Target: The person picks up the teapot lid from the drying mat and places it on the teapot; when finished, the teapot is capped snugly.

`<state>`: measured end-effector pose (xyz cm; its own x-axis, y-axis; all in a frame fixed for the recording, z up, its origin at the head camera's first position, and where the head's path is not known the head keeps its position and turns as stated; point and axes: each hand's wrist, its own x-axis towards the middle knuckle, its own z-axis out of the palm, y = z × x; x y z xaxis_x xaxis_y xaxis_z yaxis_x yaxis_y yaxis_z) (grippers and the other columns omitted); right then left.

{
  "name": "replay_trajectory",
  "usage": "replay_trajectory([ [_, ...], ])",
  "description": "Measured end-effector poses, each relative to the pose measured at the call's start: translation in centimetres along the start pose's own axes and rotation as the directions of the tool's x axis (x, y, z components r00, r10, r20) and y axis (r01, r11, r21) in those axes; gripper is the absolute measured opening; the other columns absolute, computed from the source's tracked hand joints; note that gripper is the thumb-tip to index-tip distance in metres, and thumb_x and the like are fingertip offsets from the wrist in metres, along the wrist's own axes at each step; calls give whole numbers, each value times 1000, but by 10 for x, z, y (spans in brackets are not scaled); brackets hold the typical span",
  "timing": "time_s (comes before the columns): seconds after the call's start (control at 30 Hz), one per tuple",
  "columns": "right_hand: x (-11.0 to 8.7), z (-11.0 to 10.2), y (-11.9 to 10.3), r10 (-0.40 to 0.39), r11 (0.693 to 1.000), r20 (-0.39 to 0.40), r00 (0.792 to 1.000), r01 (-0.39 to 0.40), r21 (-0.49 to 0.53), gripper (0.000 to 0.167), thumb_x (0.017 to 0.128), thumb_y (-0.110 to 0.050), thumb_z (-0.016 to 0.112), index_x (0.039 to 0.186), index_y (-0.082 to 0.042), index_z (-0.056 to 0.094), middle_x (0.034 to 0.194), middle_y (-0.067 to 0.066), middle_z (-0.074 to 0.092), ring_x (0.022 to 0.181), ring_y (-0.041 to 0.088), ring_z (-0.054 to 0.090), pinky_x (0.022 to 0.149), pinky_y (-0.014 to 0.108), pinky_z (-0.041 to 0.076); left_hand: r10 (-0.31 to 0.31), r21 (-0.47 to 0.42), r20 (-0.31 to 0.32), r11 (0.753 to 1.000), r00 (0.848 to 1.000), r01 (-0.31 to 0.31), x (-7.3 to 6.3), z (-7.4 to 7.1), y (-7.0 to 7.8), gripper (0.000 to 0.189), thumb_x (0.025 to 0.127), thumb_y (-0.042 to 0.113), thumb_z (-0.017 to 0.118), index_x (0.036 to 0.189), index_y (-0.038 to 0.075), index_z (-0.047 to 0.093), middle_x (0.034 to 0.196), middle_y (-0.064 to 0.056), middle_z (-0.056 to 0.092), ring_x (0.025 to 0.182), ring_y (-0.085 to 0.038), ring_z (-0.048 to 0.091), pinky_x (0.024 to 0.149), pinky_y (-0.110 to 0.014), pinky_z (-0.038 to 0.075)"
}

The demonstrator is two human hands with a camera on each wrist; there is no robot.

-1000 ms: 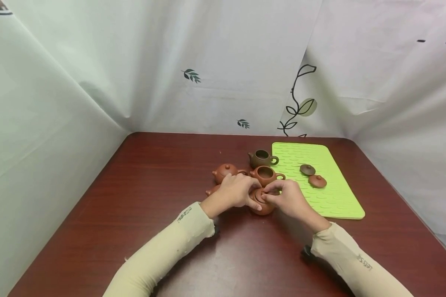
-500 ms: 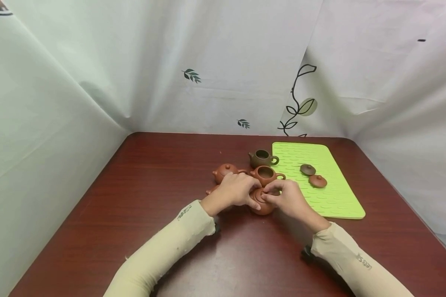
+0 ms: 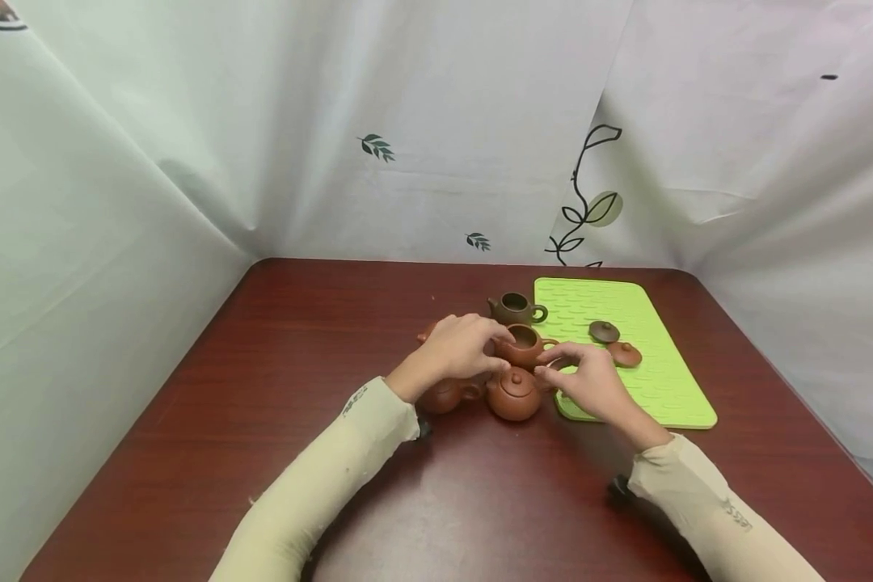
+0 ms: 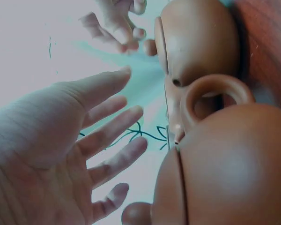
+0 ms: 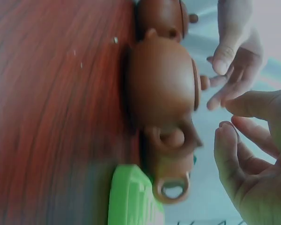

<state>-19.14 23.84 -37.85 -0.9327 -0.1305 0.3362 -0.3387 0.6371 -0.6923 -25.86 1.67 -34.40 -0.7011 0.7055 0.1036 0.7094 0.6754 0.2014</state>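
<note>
A reddish-brown clay teapot [image 3: 513, 400] stands upright at the front of a group, its lid on. My left hand [image 3: 460, 346] hovers above and left of it, fingers spread and holding nothing; the left wrist view shows them clear of the pots. On the other side, my right hand [image 3: 589, 381] is off the lid knob [image 5: 204, 83], its thumb and fingers apart near the handle. Another lidded teapot [image 3: 442, 396] sits to the left. Behind, a lidless reddish teapot [image 3: 521, 346] and a dark brown lidless teapot [image 3: 512, 310] show open mouths. My left hand mostly hides one more teapot [image 3: 425, 332].
A lime-green mat [image 3: 662, 396] lies right of the teapots, its left edge close to their handles. On it rest a dark lid [image 3: 604, 331] and a reddish lid [image 3: 625, 354]. White cloth [image 3: 422, 202] hangs behind the dark red table [image 3: 320, 339].
My right hand has let go of the front teapot's lid knob and moved right. My left hand has lifted away from that teapot and back, uncovering the left front pot.
</note>
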Motion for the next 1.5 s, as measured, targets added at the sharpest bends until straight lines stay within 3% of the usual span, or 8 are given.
replay_trajectory([
  [0.17, -1, -13, 11, 26, 999, -32, 999, -27, -28, 12, 85, -6, 77, 96, -1, 75, 86, 9, 73, 71, 19, 67, 53, 28, 52, -45, -16, -32, 999, 998, 45, 7, -2, -4, 46, 89, 47, 72, 130, 26, 66, 111, 9, 69, 101, -12, 61, 78, -35, 46],
  [0.3, -1, -22, 21, 64, 997, -55, 996, -66, -38, 14, 86, -7, 76, 98, 1, 75, 89, 13, 72, 70, 19, 68, 52, 29, 53, -66, -31, -20, 997, 998, 65, 13, 0, -6, 50, 88, 48, 72, 132, 26, 64, 117, 7, 68, 103, -14, 60, 77, -36, 44],
  [0.47, -3, -35, 32, 113, 992, -87, 990, -118, -52, 17, 89, -9, 74, 101, 2, 74, 100, 20, 71, 66, 28, 68, 54, 29, 53, -84, -36, -6, 996, 996, 84, 21, 1, -6, 51, 88, 50, 72, 132, 27, 64, 124, 9, 66, 105, -14, 60, 78, -35, 40],
  [0.77, -5, -51, 56, 175, 975, -103, 979, -187, -119, 29, 92, -18, 71, 112, 3, 72, 102, 24, 71, 90, 37, 69, 55, 29, 52, -137, -14, 28, 990, 990, 137, 34, 2, -4, 56, 87, 55, 71, 135, 31, 60, 132, 14, 61, 113, -11, 57, 80, -33, 35],
  [0.9, -4, -57, 67, 182, 971, -136, 974, -199, -130, 26, 91, -17, 72, 109, 3, 73, 103, 23, 71, 94, 40, 68, 54, 27, 52, -152, -8, 56, 988, 987, 153, 39, 5, -4, 58, 85, 56, 71, 136, 30, 60, 131, 13, 61, 113, -11, 57, 83, -35, 36],
  [1.13, -3, -66, 78, 246, 949, -121, 962, -265, -169, 26, 91, -20, 74, 109, -1, 74, 109, 22, 71, 99, 40, 68, 59, 28, 51, -171, 3, 98, 985, 980, 171, 44, 11, -7, 58, 86, 57, 71, 136, 30, 59, 131, 11, 61, 114, -13, 57, 87, -38, 38],
  [1.33, -1, -70, 84, 299, 929, -145, 943, -322, -184, 42, 89, -26, 76, 117, 4, 70, 105, 28, 70, 94, 41, 69, 57, 31, 50, -187, 30, 107, 982, 977, 184, 46, 17, -9, 53, 86, 55, 71, 133, 31, 62, 125, 12, 64, 108, -12, 58, 86, -37, 36],
  [1.5, 0, -72, 89, 301, 924, -144, 943, -326, -201, 37, 90, -20, 73, 117, 5, 69, 97, 26, 71, 74, 27, 70, 51, 31, 47, -188, 33, 96, 982, 978, 185, 47, 19, -9, 55, 86, 57, 71, 133, 31, 61, 124, 13, 64, 107, -12, 59, 86, -37, 36],
])
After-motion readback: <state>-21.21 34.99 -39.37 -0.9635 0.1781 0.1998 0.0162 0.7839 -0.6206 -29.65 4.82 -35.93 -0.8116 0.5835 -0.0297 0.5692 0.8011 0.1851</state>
